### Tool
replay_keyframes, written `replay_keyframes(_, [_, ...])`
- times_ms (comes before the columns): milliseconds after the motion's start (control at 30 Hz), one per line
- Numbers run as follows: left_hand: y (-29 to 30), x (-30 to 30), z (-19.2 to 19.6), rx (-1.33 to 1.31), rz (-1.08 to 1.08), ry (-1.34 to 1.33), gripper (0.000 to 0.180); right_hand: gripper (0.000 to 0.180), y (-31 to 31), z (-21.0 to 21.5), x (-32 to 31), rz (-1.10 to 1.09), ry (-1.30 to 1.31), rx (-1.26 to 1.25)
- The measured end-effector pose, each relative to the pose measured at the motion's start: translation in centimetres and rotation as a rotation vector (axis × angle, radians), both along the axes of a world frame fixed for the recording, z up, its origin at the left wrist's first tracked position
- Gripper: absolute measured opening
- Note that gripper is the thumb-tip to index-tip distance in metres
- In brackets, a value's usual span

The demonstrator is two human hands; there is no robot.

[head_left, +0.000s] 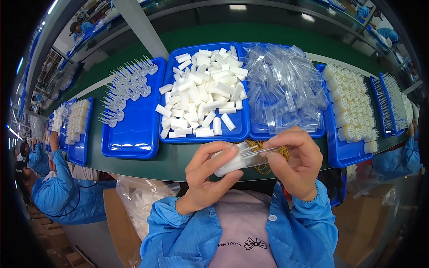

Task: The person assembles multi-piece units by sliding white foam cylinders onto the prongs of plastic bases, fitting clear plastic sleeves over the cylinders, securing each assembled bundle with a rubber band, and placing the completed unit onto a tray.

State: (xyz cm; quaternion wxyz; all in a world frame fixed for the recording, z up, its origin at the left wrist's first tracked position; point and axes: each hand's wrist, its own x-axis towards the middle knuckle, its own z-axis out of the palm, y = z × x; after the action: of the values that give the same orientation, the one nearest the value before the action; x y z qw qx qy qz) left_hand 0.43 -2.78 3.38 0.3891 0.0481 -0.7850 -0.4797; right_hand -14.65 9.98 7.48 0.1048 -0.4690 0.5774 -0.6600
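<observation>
Left hand (pixel 206 176) grips small bundle of white blocks (pixel 230 164) above tabletop (pixel 174 161) edge; right hand (pixel 297 163) pinches clear plastic sleeve (pixel 255 156) against it. Judged mid-run: finished banded bundles (pixel 351 107) fill right blue tray (pixel 335 152), loose matte white blocks (pixel 203 91) and glossy crinkly sleeves (pixel 283 87) remain heaped. Rubber bands (pixel 263 169) beneath hands.

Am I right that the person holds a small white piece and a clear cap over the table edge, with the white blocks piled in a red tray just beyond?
Not quite: the tray under the white blocks is blue, not red, as the head view shows. The rest stands: the left hand holds the white piece and the right hand the clear cap over the table edge.
</observation>
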Motion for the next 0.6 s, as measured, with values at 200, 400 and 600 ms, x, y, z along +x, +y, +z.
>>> replay_keyframes(200, [0.7,-0.1,0.0,0.011,0.017,0.025,0.048,0.018,-0.1,-0.6,0.4,-0.007,-0.074,-0.059])
replay_keyframes(400, [0.5,-0.2,0.2,0.003,0.007,0.001,0.046,0.019,-0.4,-0.9,0.3,0.091,-0.273,-0.027])
replay_keyframes(600, [0.4,-0.3,0.0,0.039,-0.014,0.000,0.045,0.022,-0.3,-1.1,0.1,0.138,-0.416,-0.040])
